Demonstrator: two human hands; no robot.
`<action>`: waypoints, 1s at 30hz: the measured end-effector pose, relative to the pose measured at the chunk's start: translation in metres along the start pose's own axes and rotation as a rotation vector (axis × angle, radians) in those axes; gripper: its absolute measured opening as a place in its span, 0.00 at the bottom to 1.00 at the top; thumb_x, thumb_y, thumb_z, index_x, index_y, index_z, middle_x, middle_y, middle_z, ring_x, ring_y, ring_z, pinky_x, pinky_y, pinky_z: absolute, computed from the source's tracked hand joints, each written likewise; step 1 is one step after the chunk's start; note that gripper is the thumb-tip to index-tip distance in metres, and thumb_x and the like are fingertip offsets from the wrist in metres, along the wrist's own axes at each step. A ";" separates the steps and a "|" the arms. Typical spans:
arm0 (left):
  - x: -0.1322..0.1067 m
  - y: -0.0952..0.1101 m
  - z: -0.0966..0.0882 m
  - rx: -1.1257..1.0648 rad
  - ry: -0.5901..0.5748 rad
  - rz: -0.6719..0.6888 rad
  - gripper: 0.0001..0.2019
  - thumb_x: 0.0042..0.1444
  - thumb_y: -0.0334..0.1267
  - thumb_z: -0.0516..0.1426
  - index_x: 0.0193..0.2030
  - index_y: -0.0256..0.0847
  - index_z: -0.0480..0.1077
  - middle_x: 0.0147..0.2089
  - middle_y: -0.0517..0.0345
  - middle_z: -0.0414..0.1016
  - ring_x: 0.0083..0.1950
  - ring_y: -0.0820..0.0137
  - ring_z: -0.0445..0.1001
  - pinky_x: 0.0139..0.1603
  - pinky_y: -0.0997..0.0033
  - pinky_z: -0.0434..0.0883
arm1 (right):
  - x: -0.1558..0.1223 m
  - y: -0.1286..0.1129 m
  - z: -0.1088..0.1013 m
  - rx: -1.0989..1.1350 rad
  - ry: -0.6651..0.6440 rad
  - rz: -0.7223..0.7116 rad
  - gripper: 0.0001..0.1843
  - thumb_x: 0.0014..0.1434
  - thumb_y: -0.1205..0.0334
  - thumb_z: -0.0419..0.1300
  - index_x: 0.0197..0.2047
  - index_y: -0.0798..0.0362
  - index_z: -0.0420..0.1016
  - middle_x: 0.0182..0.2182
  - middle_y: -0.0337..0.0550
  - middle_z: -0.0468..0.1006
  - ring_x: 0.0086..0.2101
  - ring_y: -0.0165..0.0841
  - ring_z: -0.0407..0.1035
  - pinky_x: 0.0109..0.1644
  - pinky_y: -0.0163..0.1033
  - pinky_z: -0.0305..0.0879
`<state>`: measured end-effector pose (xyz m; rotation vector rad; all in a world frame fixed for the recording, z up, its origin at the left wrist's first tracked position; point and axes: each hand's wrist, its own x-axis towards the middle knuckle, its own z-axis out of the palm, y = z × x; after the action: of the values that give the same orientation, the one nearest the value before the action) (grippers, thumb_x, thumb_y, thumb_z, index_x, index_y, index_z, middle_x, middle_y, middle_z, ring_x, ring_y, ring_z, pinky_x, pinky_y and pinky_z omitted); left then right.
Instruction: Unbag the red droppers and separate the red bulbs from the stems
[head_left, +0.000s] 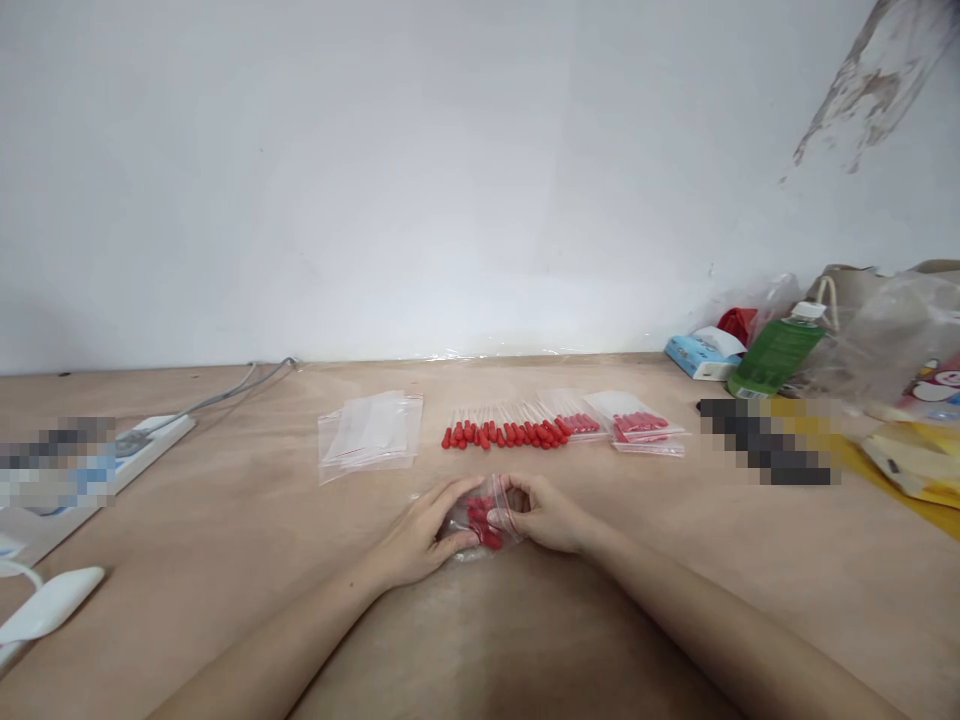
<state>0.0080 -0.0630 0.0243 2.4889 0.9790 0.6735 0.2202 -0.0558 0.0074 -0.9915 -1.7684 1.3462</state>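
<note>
My left hand and my right hand meet at the middle of the wooden table, both closed on one small clear zip bag with red-tipped pieces inside. Just beyond them lies a row of loose red-tipped droppers. To the right of that row rest filled zip bags holding more red-tipped droppers. A stack of empty clear zip bags lies to the left of the row.
A white power strip with a grey cable sits at the left, a white object near the left front edge. At the right are a green pouch, a blue tissue pack, plastic bags and yellow packets. A white wall stands behind.
</note>
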 end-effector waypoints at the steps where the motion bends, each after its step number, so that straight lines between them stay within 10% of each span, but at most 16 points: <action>1: 0.000 0.000 0.000 -0.002 -0.003 0.001 0.26 0.56 0.44 0.53 0.61 0.47 0.52 0.58 0.52 0.63 0.56 0.64 0.64 0.54 0.62 0.64 | 0.000 0.000 0.002 0.037 -0.011 0.016 0.18 0.46 0.53 0.64 0.37 0.55 0.69 0.32 0.40 0.74 0.31 0.30 0.67 0.34 0.35 0.64; 17: -0.002 0.000 0.000 -0.013 -0.011 -0.050 0.25 0.57 0.45 0.52 0.61 0.47 0.51 0.59 0.53 0.60 0.56 0.63 0.63 0.55 0.62 0.63 | 0.005 -0.016 -0.033 0.255 0.056 0.346 0.19 0.39 0.58 0.68 0.35 0.56 0.71 0.25 0.38 0.75 0.23 0.25 0.69 0.27 0.32 0.67; 25: -0.001 -0.002 -0.001 -0.014 -0.034 -0.024 0.20 0.58 0.45 0.51 0.57 0.47 0.59 0.59 0.53 0.60 0.58 0.64 0.61 0.57 0.63 0.62 | -0.008 -0.042 -0.097 0.144 0.125 0.306 0.16 0.41 0.61 0.67 0.35 0.58 0.74 0.28 0.43 0.77 0.24 0.24 0.69 0.29 0.29 0.66; 30: -0.002 -0.009 0.002 0.019 -0.038 0.002 0.20 0.58 0.45 0.52 0.56 0.46 0.60 0.59 0.52 0.60 0.59 0.65 0.61 0.58 0.62 0.62 | -0.004 -0.056 -0.116 0.067 0.430 0.107 0.16 0.44 0.59 0.65 0.37 0.56 0.72 0.33 0.45 0.78 0.29 0.29 0.71 0.34 0.34 0.69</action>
<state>0.0031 -0.0591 0.0171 2.5101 0.9742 0.6177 0.3137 -0.0173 0.0868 -1.2456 -1.3564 1.1417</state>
